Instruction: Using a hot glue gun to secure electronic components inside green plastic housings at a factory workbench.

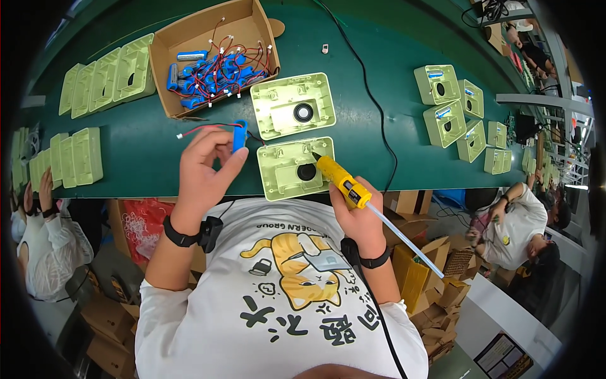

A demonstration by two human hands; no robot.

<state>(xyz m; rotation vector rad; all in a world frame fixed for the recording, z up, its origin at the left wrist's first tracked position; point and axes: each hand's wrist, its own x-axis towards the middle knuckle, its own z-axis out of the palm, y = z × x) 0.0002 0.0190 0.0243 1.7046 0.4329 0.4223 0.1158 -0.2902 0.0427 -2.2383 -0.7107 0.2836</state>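
Observation:
My left hand (211,158) pinches a blue cylindrical battery (239,136) upright between thumb and fingers. Its red and black leads trail off to a small white plug. In my right hand (356,211) is a yellow hot glue gun (343,181), a clear glue stick jutting from its rear. The gun's dark nozzle points into the nearer pale green plastic housing (268,180), which has a round black part inside. Just beyond it lies a second green housing (262,114) holding a round black-and-white speaker (303,112). The battery is left of both housings, apart from them.
An open cardboard box (167,47) of wired blue batteries sits at the far left. Green housings (136,66) stand in rows on the left; others (435,85), several with batteries, are at right. A black cable (369,95) crosses the green table. Other people sit on both sides.

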